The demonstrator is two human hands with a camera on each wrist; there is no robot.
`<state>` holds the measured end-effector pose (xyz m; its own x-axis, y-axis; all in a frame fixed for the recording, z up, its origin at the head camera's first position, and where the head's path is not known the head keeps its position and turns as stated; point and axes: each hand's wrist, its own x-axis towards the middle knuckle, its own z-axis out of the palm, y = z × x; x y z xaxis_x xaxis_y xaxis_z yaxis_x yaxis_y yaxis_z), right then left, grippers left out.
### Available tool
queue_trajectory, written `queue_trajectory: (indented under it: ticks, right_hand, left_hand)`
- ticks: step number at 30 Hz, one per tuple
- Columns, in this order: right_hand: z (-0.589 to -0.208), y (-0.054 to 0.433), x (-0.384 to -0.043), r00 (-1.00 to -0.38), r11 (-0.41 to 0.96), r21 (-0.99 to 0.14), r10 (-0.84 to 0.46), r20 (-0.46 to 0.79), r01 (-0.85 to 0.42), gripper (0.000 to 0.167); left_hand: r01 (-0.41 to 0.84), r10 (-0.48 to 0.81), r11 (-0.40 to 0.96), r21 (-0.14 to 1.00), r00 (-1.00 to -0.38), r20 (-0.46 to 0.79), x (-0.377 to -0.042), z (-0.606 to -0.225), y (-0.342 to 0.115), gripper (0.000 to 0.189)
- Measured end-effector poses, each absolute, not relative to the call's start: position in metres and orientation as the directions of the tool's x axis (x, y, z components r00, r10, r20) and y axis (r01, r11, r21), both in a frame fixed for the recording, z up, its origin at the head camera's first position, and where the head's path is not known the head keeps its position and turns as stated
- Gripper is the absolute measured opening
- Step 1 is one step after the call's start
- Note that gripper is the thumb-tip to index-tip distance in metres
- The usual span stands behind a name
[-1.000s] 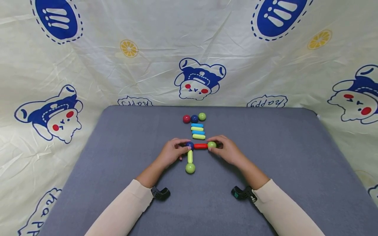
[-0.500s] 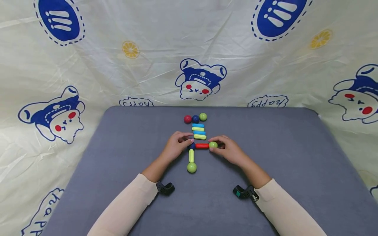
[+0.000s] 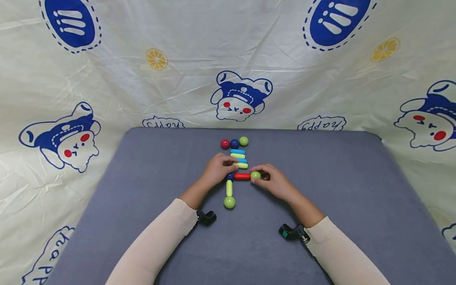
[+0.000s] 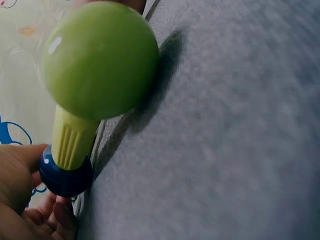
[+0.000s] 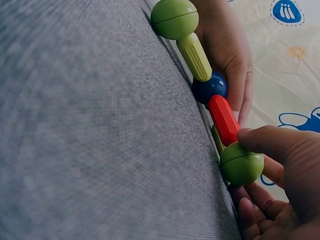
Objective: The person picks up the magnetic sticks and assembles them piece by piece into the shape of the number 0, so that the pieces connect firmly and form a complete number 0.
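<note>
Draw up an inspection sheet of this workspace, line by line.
Surface: grey, fabric-like tabletop.
Job's things: nearest green ball, yellow rod, blue ball, red rod and second green ball, joined in an L; four loose rods and three loose balls beyond.
Clutter: nothing seen.
Left grip: at the loose rods, contact unclear.
Right grip: holds the second green ball.
Cables: nothing seen.
Surroundings: pale printed sheet behind; black band at each wrist.

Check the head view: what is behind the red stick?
Behind the red stick are alternating yellow sticks and blue sticks, then a red ball, a blue ball and a green ball. The left hand hides the left end of the nearer blue stick.
</note>
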<state>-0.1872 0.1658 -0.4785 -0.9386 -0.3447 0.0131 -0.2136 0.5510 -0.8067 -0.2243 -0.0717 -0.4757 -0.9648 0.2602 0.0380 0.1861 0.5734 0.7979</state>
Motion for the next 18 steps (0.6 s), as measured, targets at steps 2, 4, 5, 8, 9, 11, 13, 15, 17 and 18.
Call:
queue_trajectory:
  ticks: [2,4,5,8,9,11,13,15,17,18]
  right_hand:
    - [-0.479,0.1654,-0.1868,-0.939,0.549,-0.809,-0.344,0.012,-0.211,0.031]
    - [-0.4795,0.1654,-0.1865,-0.938,0.545,-0.811,-0.345,0.016,-0.214,0.032]
    - [-0.4796,0.1653,-0.1864,-0.939,0.544,-0.811,-0.344,0.016,-0.213,0.031]
    - [-0.48,0.1653,-0.1867,-0.94,0.543,-0.813,-0.341,0.015,-0.21,0.031]
    - [-0.48,0.1653,-0.1869,-0.94,0.543,-0.813,-0.341,0.014,-0.21,0.031]
    - [-0.4802,0.1652,-0.1875,-0.94,0.543,-0.814,-0.341,0.011,-0.206,0.03]
    - [-0.4802,0.1653,-0.1879,-0.938,0.541,-0.815,-0.345,0.009,-0.207,0.031]
    - [-0.4798,0.1655,-0.188,-0.937,0.538,-0.817,-0.349,0.008,-0.207,0.031]
    - [-0.479,0.1655,-0.1877,-0.937,0.534,-0.821,-0.35,0.003,-0.202,0.031]
    - [-0.4788,0.1655,-0.1876,-0.937,0.534,-0.821,-0.35,0.001,-0.201,0.031]
  left_hand:
    - [0.176,0.255,0.581,0.795,-0.967,0.027,-0.2248,-0.475,-0.0702,0.022]
    - [0.164,0.252,0.588,0.792,-0.968,0.013,-0.2254,-0.4742,-0.0695,0.021]
    - [0.16,0.253,0.59,0.791,-0.967,0.007,-0.226,-0.4741,-0.0694,0.019]
    - [0.152,0.263,0.588,0.794,-0.965,-0.01,-0.2278,-0.4735,-0.0697,0.016]
    - [0.147,0.265,0.588,0.796,-0.964,-0.018,-0.2281,-0.4729,-0.0699,0.015]
    - [0.137,0.268,0.593,0.794,-0.963,-0.034,-0.2289,-0.4722,-0.0701,0.013]
    - [0.123,0.268,0.6,0.79,-0.962,-0.053,-0.2294,-0.471,-0.0701,0.014]
    - [0.116,0.269,0.613,0.782,-0.961,-0.069,-0.2298,-0.4702,-0.0701,0.015]
    - [0.112,0.271,0.622,0.775,-0.959,-0.078,-0.23,-0.4694,-0.0702,0.016]
    - [0.111,0.272,0.624,0.774,-0.959,-0.081,-0.2297,-0.4686,-0.0703,0.016]
